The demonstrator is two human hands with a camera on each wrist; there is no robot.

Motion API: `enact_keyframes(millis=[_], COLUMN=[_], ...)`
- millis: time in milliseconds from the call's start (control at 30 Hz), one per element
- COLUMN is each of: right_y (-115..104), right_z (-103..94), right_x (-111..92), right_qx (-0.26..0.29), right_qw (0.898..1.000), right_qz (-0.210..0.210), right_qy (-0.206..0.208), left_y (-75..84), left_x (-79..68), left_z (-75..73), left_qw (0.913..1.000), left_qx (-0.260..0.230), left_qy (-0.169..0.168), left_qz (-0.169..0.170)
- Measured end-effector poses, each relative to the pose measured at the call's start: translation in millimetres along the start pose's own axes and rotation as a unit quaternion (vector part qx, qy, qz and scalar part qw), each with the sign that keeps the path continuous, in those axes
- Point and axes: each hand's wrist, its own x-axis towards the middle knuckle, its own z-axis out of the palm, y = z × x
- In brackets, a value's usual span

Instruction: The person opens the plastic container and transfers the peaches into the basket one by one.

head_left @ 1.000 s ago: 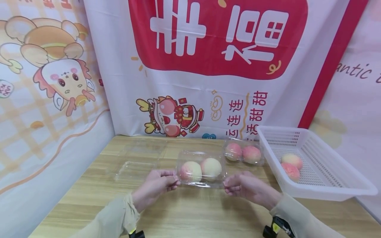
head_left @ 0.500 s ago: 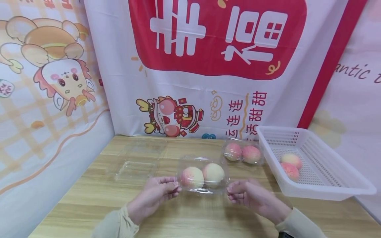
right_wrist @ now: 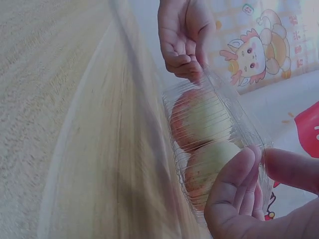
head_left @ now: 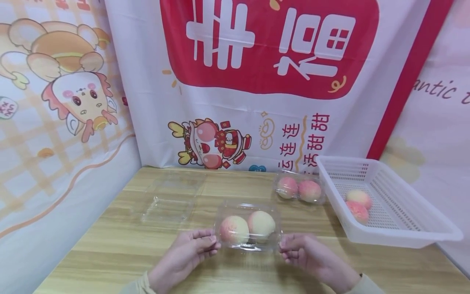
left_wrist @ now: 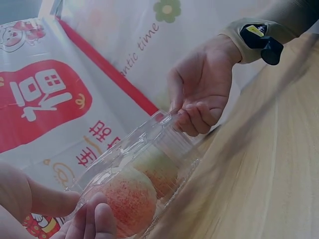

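A clear plastic clamshell box with two pink-and-cream peaches inside is in the middle of the head view, lid down over the fruit. My left hand pinches its left edge between thumb and fingers. On the opposite edge, my right hand has the same kind of pinch. The left wrist view shows the box tilted, held by my left hand low in the frame. From the right wrist, the ribbed side of the box appears close over the wooden table.
At the back left lies an open, transparent clamshell box. Another clamshell box with two peaches stands at the back, beside a white perforated basket. Two peaches lie in that basket. A printed cloth hangs behind the table.
Both hands have brought the box with the two peaches nearer to me, down the head view. They keep their pinch on its edges. The basket and other boxes stay put.
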Motion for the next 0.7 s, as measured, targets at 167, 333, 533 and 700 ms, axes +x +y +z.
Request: enact_keyframes(millis=[167,333,533,700], right_y=[7.3,12.0,16.9,14.7], right_z=[-1.6,-4.4,-6.3,-4.3], right_x=[1.7,6.7,14.1,17.6], right_qx=[0.009,0.0,-0.008,-0.038], right_qw=[1.0,1.0,1.0,0.999], right_qz=[0.013,0.02,0.023,0.007], right_qy=[0.009,0.005,-0.017,-0.019], left_y=[-3.1,-5.5,-9.5,-10.5], left_x=[-1.9,-1.7,-1.5,0.2], left_z=[-0.6,-2.6,-7.5,-11.4], left_qw=[1.0,0.9999,0.9997,0.9997], left_qx=[0.0,0.005,0.01,0.008], left_qy=[-0.006,0.003,0.001,0.011], left_qz=[-0.006,-0.009,-0.021,-0.019])
